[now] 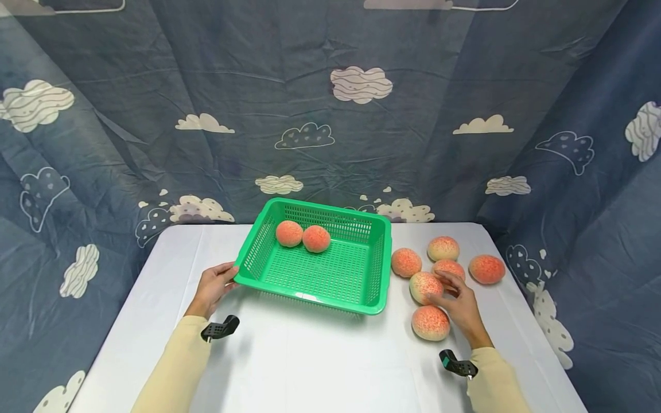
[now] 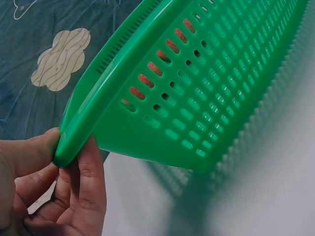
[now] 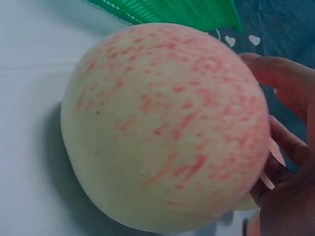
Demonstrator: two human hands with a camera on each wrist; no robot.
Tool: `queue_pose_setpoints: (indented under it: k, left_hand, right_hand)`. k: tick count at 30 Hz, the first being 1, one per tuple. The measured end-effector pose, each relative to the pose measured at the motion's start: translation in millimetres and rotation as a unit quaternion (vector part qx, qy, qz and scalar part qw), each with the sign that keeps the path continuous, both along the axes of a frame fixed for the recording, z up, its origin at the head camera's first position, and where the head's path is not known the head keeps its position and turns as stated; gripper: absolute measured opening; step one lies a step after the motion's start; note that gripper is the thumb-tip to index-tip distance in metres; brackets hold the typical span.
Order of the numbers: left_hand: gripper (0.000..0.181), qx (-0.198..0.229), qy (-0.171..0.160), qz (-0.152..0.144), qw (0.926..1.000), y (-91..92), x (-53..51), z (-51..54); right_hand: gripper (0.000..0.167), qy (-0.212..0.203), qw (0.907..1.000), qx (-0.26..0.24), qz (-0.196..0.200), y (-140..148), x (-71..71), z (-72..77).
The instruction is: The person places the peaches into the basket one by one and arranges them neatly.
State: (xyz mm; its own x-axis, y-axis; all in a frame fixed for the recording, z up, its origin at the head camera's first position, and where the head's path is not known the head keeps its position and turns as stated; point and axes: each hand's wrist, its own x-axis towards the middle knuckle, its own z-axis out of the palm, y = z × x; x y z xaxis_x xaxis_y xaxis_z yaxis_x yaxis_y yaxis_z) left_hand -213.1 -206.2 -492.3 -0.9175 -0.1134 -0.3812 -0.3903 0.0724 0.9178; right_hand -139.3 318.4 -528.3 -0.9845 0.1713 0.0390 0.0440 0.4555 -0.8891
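Hands first, both bare, in cream sleeves, over a white-covered table. At left, left hand pinching, between thumb and fingers, the near-left corner of a bright green, rectangular, perforated plastic basket. Inside, left of centre toward the far wall, two round coral-pink peaches, side by side. Just outside the right wall, a rounded orange-pink peach. Next, a cream, red-flecked, rounded peach, gripped from its right by the curled fingers and thumb of the right hand; whether raised, impossible to tell. Nearer, a speckled orange-red peach; beyond, a speckled pair of peaches; far right, a redder oval peach. Possible trouble: a slip of the smooth, round cream peach from so one-sided a hold; neighbours sent rolling by a knuckle; basket tipped, contents sliding, if lifted by one corner.
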Motion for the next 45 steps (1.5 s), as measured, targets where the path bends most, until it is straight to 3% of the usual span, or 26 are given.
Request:
queue_pose_setpoints:
  k: [7,13,25,36,45]
  left_hand:
    - [0.045,0.004,0.004,-0.004,1.0000,-0.2,-0.1,-0.6]
    - [0.045,0.002,0.003,-0.003,1.0000,1.2,-0.9,-0.4]
    - [0.046,0.008,0.006,-0.001,1.0000,0.2,1.2,-0.2]
    - [0.044,0.000,0.003,-0.003,1.0000,0.7,0.6,0.0]
    - [0.044,0.000,0.002,-0.003,1.0000,1.5,0.1,0.9]
  right_hand:
    - [0.076,-0.064,0.9976,-0.024,-0.009,-1,-2.1,-5.2]
    - [0.080,-0.093,0.9954,-0.022,-0.006,-3,-3.9,-7.4]
    - [0.075,-0.091,0.9956,-0.021,0.013,-5,-8.6,-15.7]
    - [0.070,-0.089,0.9953,-0.014,0.034,-6,-9.4,-13.5]
    - [0.067,-0.069,0.9973,-0.001,0.026,-5,-10.6,-14.5]
